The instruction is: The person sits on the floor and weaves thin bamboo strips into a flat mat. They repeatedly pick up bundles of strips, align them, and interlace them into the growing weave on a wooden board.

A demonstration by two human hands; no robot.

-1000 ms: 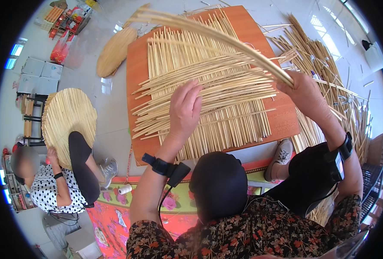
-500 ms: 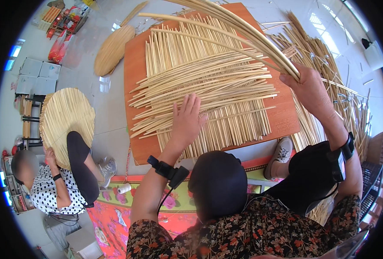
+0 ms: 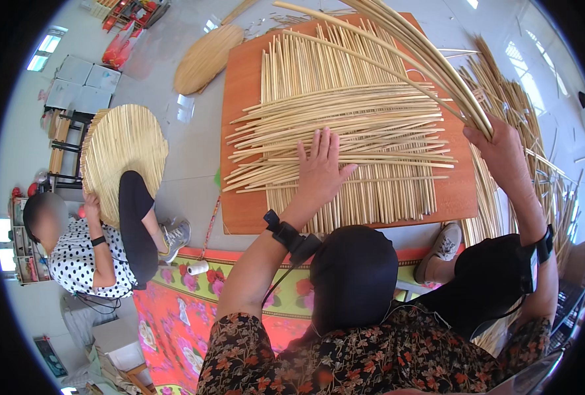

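Hands at work over a woven mat (image 3: pixel 345 131) of pale strips on a brown board (image 3: pixel 240 131): the left hand (image 3: pixel 320 172) lies flat, fingers spread, pressing the crossed strips, while the right hand (image 3: pixel 500 150) grips a bundle of long strips (image 3: pixel 411 49) arching over the board. Nearby, another person (image 3: pixel 82 253) holds a round woven mat (image 3: pixel 121 148).

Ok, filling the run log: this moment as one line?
left hand flat on woven strips | right hand gripping lifted strip bundle | board
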